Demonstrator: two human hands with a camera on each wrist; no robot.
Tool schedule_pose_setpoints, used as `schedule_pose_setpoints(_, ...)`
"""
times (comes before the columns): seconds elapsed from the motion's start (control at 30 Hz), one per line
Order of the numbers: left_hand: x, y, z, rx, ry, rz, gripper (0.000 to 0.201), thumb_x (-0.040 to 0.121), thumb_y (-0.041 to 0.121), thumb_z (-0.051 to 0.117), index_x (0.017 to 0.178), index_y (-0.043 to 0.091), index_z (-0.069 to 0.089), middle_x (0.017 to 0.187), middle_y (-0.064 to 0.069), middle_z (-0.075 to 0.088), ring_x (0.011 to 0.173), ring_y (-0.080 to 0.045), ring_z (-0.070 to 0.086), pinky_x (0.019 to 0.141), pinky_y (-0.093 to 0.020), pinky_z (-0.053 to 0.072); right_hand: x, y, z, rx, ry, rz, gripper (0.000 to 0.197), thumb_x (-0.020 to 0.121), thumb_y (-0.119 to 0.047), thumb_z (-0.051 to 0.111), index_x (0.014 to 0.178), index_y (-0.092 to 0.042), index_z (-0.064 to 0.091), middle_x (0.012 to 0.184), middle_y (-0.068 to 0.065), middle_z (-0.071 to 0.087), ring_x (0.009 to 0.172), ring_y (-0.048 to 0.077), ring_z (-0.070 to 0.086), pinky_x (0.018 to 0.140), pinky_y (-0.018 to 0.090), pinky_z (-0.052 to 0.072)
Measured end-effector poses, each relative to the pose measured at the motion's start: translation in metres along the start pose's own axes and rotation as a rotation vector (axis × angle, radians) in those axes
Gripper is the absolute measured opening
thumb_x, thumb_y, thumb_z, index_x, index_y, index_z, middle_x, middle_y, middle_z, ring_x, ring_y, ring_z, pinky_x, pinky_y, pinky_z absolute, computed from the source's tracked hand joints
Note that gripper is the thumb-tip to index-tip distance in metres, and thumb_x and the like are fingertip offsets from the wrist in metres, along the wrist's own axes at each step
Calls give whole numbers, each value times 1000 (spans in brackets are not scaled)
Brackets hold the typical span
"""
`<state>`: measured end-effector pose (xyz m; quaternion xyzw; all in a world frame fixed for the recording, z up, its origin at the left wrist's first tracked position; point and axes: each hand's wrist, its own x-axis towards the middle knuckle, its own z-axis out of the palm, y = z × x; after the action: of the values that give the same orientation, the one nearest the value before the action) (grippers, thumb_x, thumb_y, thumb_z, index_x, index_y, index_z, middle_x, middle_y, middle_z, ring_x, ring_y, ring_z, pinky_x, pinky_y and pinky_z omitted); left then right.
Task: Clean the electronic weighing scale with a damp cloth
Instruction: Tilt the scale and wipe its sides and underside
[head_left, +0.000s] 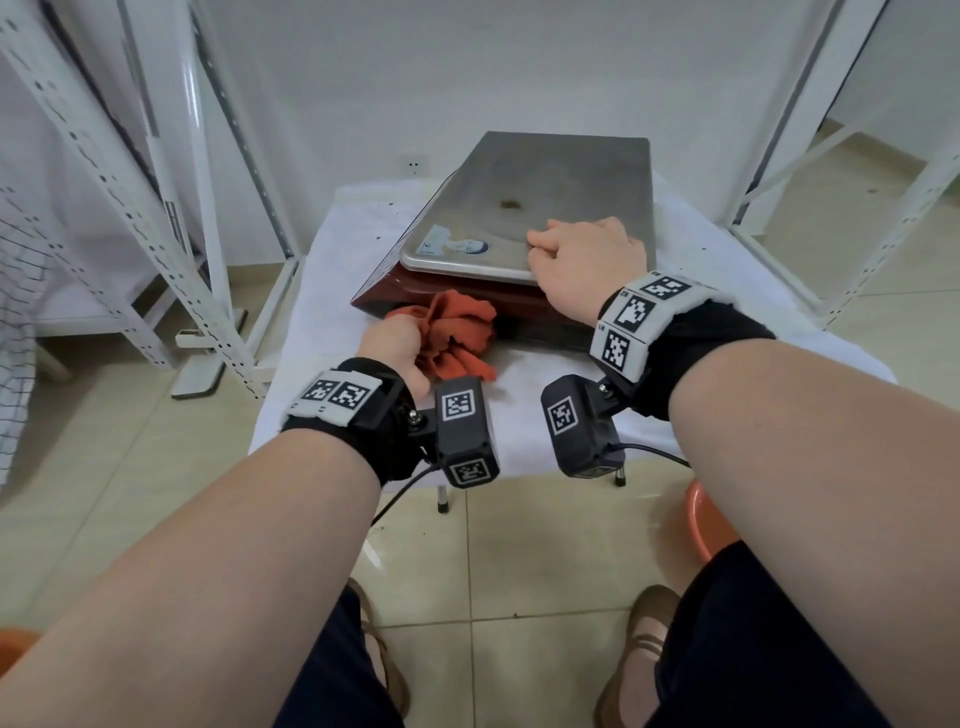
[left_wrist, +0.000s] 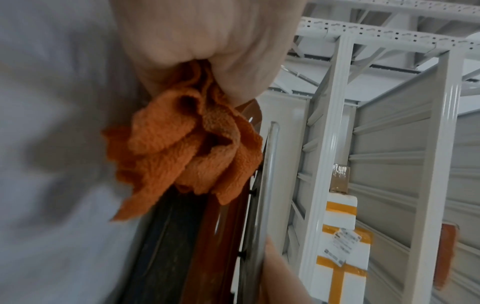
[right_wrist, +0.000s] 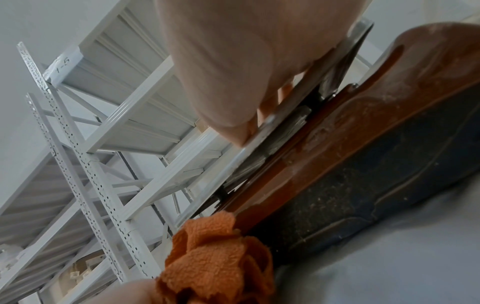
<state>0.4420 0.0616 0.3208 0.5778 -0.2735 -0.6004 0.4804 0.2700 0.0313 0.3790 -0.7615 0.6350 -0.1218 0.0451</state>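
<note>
The scale has a steel pan (head_left: 545, 192) on a red and dark body (head_left: 384, 291), and it sits on a small table with a white cover (head_left: 545, 415). A brown stain (head_left: 511, 204) marks the middle of the pan. My left hand (head_left: 395, 343) grips a bunched orange cloth (head_left: 457, 338) against the scale's near side, low by the body (left_wrist: 187, 236). My right hand (head_left: 582, 254) lies on the pan's near right corner, fingers curled over its edge (right_wrist: 249, 144). The cloth (left_wrist: 187, 156) (right_wrist: 218, 263) touches the red casing (right_wrist: 363, 133).
White perforated metal racks stand at the left (head_left: 130, 208) and right (head_left: 857, 156) of the table. An orange basin (head_left: 711, 525) sits on the tiled floor by my right leg. Taped white boxes (left_wrist: 342, 246) lie on a rack shelf.
</note>
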Motion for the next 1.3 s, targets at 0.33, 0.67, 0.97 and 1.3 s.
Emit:
schedule_pose_setpoints(0.33,-3,5,-4,-87,59,-8,63,97,10,29,48,9,68,55,-10,63,40,-25,59,40,-27,50,7,22,-5,202,116,3,38,87,-25,51,123,-25,62,131,-1,59,127,26,46,107,32,37)
schedule_pose_setpoints(0.67,-29,-5,22,104,13,-70,23,94,15,46,97,2,64,111,-27,65,95,-42,64,80,-54,52,3,37,1,176,106,-39,35,92,-34,48,123,-27,63,133,-4,58,128,29,45,106,37,37)
schedule_pose_setpoints(0.97,-44,1,10,798,373,574,11,88,8,47,91,12,56,62,-3,60,46,-6,61,42,-23,48,3,38,5,191,99,-30,35,93,-35,46,124,-30,62,138,-7,53,131,28,43,108,39,36)
schedule_pose_setpoints(1.3,-40,-13,24,963,64,538,32,82,-7,36,78,13,60,61,-10,62,37,-11,57,36,-24,44,-2,38,0,192,59,-46,36,94,-32,46,127,-28,59,141,-4,50,133,24,41,112,36,30)
